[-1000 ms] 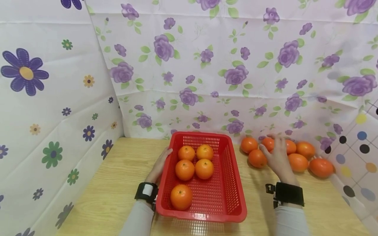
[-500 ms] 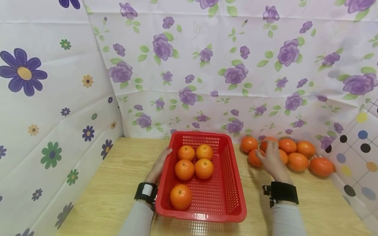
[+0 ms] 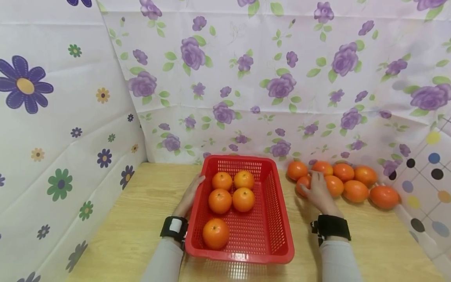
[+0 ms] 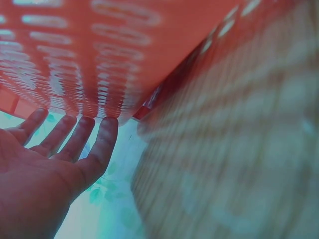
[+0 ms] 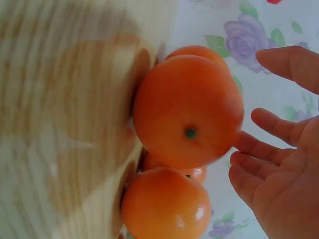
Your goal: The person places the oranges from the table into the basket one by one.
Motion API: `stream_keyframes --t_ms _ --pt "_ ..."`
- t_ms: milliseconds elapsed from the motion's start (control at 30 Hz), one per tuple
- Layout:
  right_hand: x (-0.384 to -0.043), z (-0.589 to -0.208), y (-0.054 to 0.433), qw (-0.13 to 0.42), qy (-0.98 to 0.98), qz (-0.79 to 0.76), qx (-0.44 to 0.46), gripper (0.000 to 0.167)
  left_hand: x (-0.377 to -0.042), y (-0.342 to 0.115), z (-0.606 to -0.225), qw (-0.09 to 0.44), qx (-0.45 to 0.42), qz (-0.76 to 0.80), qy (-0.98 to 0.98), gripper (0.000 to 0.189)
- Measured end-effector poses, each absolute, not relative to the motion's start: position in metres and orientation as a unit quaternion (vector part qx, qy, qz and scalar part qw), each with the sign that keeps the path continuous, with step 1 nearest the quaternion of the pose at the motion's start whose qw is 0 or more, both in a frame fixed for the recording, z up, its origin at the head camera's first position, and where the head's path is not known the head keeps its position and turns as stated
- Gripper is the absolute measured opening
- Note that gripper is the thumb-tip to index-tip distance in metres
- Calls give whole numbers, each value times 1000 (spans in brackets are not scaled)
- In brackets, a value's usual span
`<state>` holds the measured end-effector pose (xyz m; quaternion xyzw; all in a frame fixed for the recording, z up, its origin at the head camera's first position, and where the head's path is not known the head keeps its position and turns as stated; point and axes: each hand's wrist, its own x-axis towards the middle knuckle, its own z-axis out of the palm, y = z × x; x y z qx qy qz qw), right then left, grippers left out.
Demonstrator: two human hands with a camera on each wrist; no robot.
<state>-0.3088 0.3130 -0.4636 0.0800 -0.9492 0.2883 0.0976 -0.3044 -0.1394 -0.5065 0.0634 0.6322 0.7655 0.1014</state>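
Note:
A red plastic basket with slotted walls stands on the wooden table, holding several oranges. Along its left side lies my left hand, extended fingers against the outer wall; in the left wrist view the fingertips meet the slotted side. My right hand reaches over the front-left orange of the group at the right, partly covering it. In the right wrist view this orange shows its green stem spot, with the spread, slightly bent fingers beside it and the thumb apart from it.
More loose oranges lie in two rough rows to the right, close to the flowered back cloth. Patterned cloth also bounds the left side, and a dotted one the right. Bare wood shows left of the basket.
My right hand has moved left and down from over the back oranges to the front-left one. The left hand stays at the basket, and the basket's oranges keep their places.

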Motion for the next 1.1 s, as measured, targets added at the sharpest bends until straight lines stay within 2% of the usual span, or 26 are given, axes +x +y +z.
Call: stream_keyframes --t_ms 333,533,833,1100 --pt "-311 -474 313 89 -955 270 83 58 -305 -137 -505 95 62 775 622 65" --pt "-312 -472 314 41 -964 255 64 66 -305 -138 -505 94 51 769 630 68" --pt "-309 -473 312 5 -968 246 54 82 -305 -138 -506 90 63 764 636 64" --pt "-309 -477 310 -7 -963 266 37 79 -306 -138 -507 93 63 762 638 62"
